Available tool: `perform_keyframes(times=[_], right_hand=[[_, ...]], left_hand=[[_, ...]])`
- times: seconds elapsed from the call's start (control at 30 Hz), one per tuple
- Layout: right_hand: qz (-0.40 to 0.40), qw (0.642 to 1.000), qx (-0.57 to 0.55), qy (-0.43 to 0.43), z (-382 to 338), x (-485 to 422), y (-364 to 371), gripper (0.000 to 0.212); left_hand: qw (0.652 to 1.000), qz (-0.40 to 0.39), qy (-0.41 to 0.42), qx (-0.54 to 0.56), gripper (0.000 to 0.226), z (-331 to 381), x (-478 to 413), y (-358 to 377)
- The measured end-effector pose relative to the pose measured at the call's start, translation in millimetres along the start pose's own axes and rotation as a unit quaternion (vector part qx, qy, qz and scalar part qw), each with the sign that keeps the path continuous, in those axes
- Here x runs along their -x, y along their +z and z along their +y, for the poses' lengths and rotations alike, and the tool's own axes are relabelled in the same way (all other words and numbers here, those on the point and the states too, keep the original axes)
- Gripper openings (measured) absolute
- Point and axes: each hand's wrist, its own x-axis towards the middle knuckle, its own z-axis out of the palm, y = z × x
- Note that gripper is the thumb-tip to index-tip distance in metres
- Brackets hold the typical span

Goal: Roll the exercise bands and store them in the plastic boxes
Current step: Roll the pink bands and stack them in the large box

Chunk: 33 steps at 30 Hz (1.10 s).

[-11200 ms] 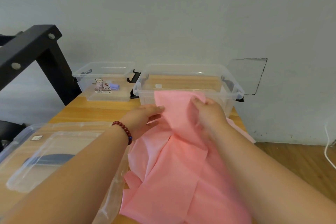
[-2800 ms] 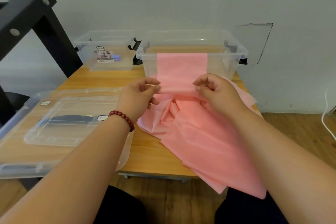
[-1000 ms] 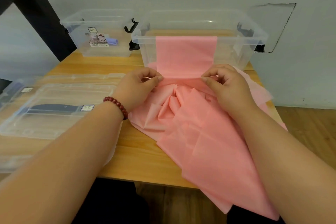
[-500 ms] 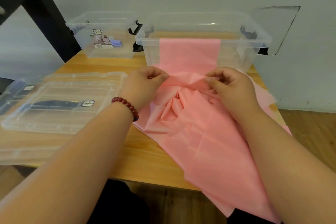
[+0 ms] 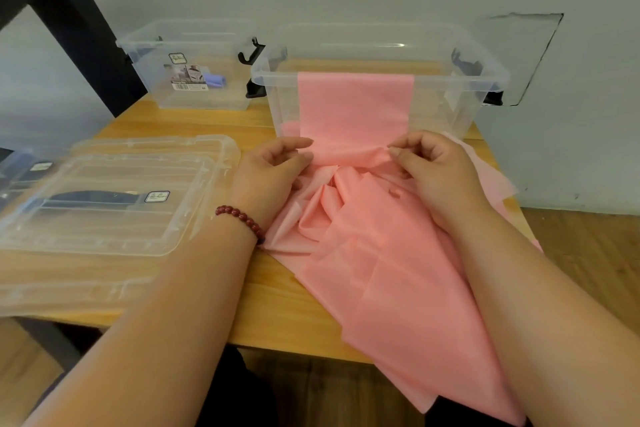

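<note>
Pink exercise band [image 5: 356,107]: one, pinched by left hand [image 5: 270,177] and right hand [image 5: 436,173], draped over larger box [image 5: 460,75] rim. Smaller box [image 5: 156,87] alongside: two boxes, counter [image 5: 277,305] far edge. Lids [image 5: 194,184]: two, left edge.

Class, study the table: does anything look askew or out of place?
The pink band hangs over the big box, bunches in folds between the left hand and right hand, and trails off the table, unrolled.

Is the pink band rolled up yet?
No, the band spreads flat up the front of the box and lies crumpled on the table, pinched by the left hand and right hand.
</note>
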Motion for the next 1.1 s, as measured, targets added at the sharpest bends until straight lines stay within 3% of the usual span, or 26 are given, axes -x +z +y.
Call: perform_keyframes(times=[0.37,0.53,0.73,1.1], right_hand=[[0.024,0.997,0.040,-0.060,-3.4,2.0,-2.9,0.011],[0.025,0.998,0.015,-0.052,-3.2,1.3,-2.2,0.020],[-0.004,1.000,-0.031,0.002,-3.9,2.6,-6.6,0.013],[-0.001,1.000,0.025,-0.012,-0.4,2.4,-4.6,0.019]], left_hand=[[0.995,0.089,0.048,0.021,0.013,-1.0,4.7,0.9],[0.993,0.074,0.090,0.020,0.019,-0.6,4.2,-0.1],[0.997,0.056,0.061,0.006,0.011,-0.7,3.5,-1.3],[0.990,0.071,0.089,-0.079,0.014,-6.2,2.2,-2.7]])
